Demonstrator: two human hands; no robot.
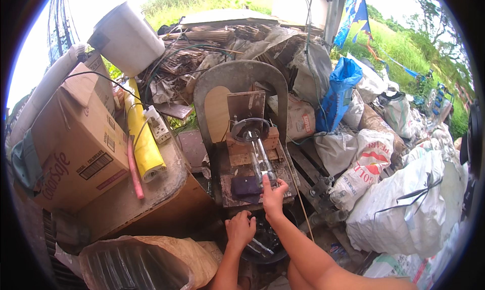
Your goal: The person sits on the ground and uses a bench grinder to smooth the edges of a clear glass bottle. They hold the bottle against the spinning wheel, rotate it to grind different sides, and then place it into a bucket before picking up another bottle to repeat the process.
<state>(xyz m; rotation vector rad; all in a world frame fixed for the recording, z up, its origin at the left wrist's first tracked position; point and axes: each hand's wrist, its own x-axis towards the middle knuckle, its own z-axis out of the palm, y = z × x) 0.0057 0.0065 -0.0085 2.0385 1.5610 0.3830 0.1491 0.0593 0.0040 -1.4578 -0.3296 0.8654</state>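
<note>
Down low, the left hand [240,229] is curled into a loose fist over the rim of a dark bucket [265,247], and whether it is grasping anything inside cannot be told from here. Just above and to its right, the right hand [273,194] is up on the wooden bench [237,194], fingers pinched around the near end of a clear glass tube [262,161]. That tube runs straight away from the grip, up the bench and into a dark metal ring [249,130] mounted on wooden blocks. Touching the grip's left side lies a dark purple pad [246,186]. Behind the ring stands a grey chair back [237,80]. Off to the left of the hands, a cardboard box [76,143] and a yellow roll [144,138] sit on a worn table [126,199]. To the right, white sacks [404,204] pile up, with a blue bag [341,90] farther back.
</note>
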